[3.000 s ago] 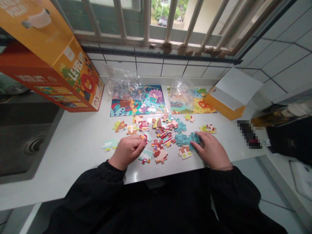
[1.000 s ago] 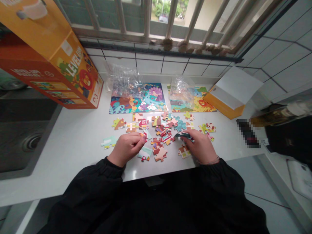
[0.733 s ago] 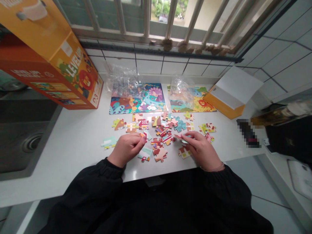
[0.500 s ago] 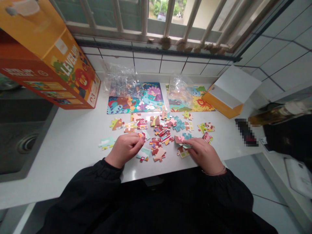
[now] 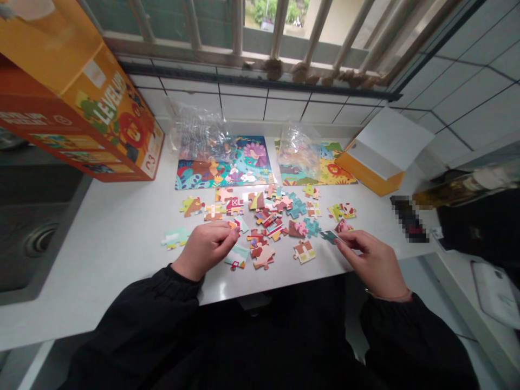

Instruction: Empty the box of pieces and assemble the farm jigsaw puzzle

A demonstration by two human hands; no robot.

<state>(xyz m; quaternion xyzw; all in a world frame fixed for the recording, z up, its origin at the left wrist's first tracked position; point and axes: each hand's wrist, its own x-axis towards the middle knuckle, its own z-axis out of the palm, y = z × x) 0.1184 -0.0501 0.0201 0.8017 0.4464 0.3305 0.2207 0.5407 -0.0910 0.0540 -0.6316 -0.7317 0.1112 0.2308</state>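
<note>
My left hand is closed in a pinch on a small puzzle piece with orange and red on it, mostly covered by the fingers. Just below its fingertips lies a pale blue piece with a red corner. Between thumb and fingers, my right hand grips a dark teal puzzle piece by its right end. To the left of that hand lie a brown-and-yellow piece and a brown-and-pink piece. Several more pieces are heaped and scattered between the hands.
Two picture sheets lie at the back, partly under clear plastic bags. A tall orange puzzle box stands at the left beside a sink. An open white-and-orange box, a bottle and a pixelated object are at right.
My right hand has moved right, away from the brown-and-yellow piece, and now holds the teal piece. The brown-and-pink piece lies on the counter. My left hand keeps its pinch.
</note>
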